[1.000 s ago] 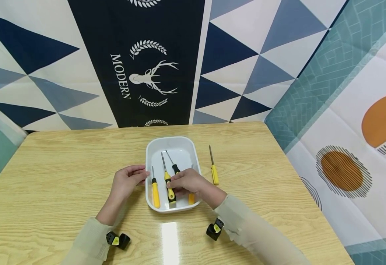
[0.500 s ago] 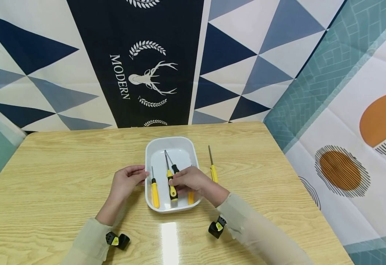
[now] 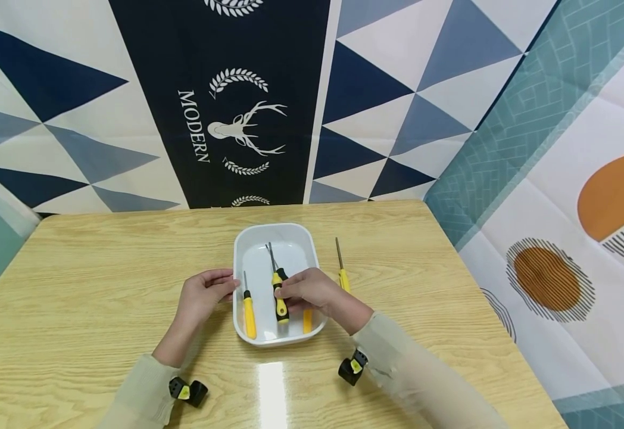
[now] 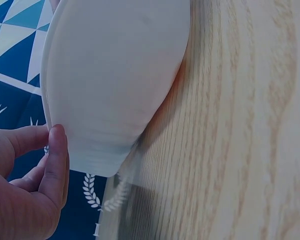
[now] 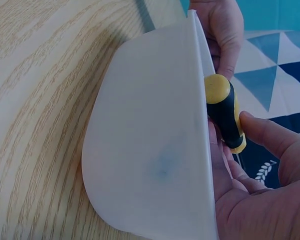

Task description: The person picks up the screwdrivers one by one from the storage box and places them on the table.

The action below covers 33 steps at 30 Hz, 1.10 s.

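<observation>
Shifted slightly to the right since the earlier frame, the yellow-and-black screwdriver (image 3: 281, 305) is pinched between thumb and fingers of the right hand (image 3: 312, 293), over the white tray (image 3: 296, 253). Its shaft now crosses that of the black-handled screwdriver (image 3: 282, 274), suggesting adjustment of its position. The left hand (image 3: 203, 293) pinches the tray's left rim. Right of the tray lies a yellow screwdriver (image 3: 344, 280).
</observation>
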{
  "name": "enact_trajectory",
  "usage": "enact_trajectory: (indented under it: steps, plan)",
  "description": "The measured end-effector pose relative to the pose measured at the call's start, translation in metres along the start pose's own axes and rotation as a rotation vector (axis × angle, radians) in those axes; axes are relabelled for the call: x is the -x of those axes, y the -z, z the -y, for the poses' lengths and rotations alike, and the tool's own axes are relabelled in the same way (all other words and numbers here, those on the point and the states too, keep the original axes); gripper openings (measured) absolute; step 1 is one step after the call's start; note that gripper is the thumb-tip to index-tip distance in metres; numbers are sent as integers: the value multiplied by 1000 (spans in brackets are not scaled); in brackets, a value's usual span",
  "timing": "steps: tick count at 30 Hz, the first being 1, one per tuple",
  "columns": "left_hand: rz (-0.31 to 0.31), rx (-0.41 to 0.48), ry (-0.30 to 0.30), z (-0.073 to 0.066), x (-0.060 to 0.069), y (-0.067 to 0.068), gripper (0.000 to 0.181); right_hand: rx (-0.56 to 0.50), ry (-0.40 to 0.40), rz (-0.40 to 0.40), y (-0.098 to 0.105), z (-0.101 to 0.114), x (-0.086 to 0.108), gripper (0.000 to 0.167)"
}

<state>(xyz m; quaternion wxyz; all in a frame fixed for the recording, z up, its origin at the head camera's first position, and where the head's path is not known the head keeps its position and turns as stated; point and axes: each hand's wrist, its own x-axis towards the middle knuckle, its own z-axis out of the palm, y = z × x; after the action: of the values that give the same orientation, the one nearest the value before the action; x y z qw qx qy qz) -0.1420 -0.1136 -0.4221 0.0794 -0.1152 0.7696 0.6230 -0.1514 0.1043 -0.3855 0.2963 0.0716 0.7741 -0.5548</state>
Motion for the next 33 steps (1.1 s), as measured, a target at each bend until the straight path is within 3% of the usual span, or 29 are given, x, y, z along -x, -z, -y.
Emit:
enact_trajectory:
  steps: [33]
  plan:
    - [-11,10,-9,1,-1,-1,36,-42,11,-15,16,4,6,26]
